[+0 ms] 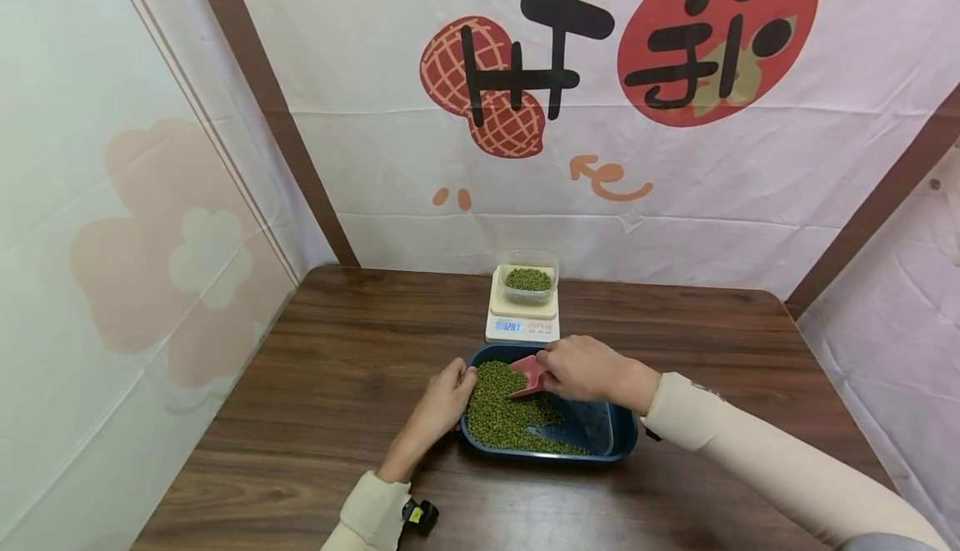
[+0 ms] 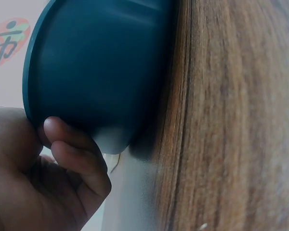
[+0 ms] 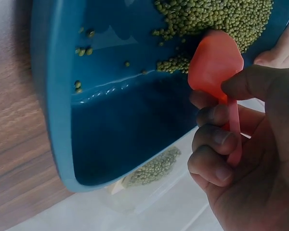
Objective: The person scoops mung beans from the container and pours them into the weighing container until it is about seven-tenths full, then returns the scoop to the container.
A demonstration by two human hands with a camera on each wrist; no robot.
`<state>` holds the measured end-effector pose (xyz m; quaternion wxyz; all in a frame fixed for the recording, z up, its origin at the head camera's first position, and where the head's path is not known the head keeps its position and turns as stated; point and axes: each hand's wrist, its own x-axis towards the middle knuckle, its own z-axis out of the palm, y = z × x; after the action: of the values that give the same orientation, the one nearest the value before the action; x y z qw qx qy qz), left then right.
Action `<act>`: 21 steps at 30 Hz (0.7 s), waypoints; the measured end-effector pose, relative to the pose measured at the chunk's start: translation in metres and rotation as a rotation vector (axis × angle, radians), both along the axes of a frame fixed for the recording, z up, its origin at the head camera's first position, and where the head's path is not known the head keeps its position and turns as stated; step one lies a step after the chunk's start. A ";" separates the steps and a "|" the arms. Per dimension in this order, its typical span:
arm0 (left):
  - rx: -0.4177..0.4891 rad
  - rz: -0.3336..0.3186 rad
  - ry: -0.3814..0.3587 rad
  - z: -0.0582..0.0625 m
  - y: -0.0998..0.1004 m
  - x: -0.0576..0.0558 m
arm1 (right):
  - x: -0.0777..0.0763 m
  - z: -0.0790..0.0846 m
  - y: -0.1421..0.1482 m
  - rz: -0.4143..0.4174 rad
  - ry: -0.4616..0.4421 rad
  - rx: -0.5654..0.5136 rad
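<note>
A dark blue tub (image 1: pixel 622 443) stands on the table, with green mung beans (image 1: pixel 491 418) heaped toward its left side. My left hand (image 1: pixel 442 397) grips the tub's left rim; in the left wrist view its curled fingers (image 2: pixel 74 154) press the outer wall. With my right hand (image 1: pixel 588 372) I hold a pink scoop (image 1: pixel 531 374) by its handle, fingers wrapped round it in the right wrist view. The scoop's bowl (image 3: pixel 216 62) sits among the beans; how much it holds is hidden.
Behind the tub is a white kitchen scale (image 1: pixel 521 328) with a lit display. On it rests a clear plastic container (image 1: pixel 555 272) holding some mung beans. The wooden table (image 1: pixel 337 384) ends at a printed cloth backdrop (image 1: pixel 390 151).
</note>
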<state>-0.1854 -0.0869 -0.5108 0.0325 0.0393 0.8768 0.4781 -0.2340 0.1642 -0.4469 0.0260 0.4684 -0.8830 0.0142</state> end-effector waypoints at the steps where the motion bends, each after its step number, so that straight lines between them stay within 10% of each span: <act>1: 0.000 0.000 0.000 0.000 0.000 0.000 | 0.000 0.000 -0.001 0.001 0.003 0.003; 21: -0.003 0.001 0.005 0.000 0.001 0.001 | 0.004 -0.001 -0.015 -0.017 -0.025 0.031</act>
<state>-0.1848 -0.0862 -0.5106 0.0303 0.0399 0.8776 0.4768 -0.2301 0.1488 -0.4484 0.0078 0.4609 -0.8874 0.0063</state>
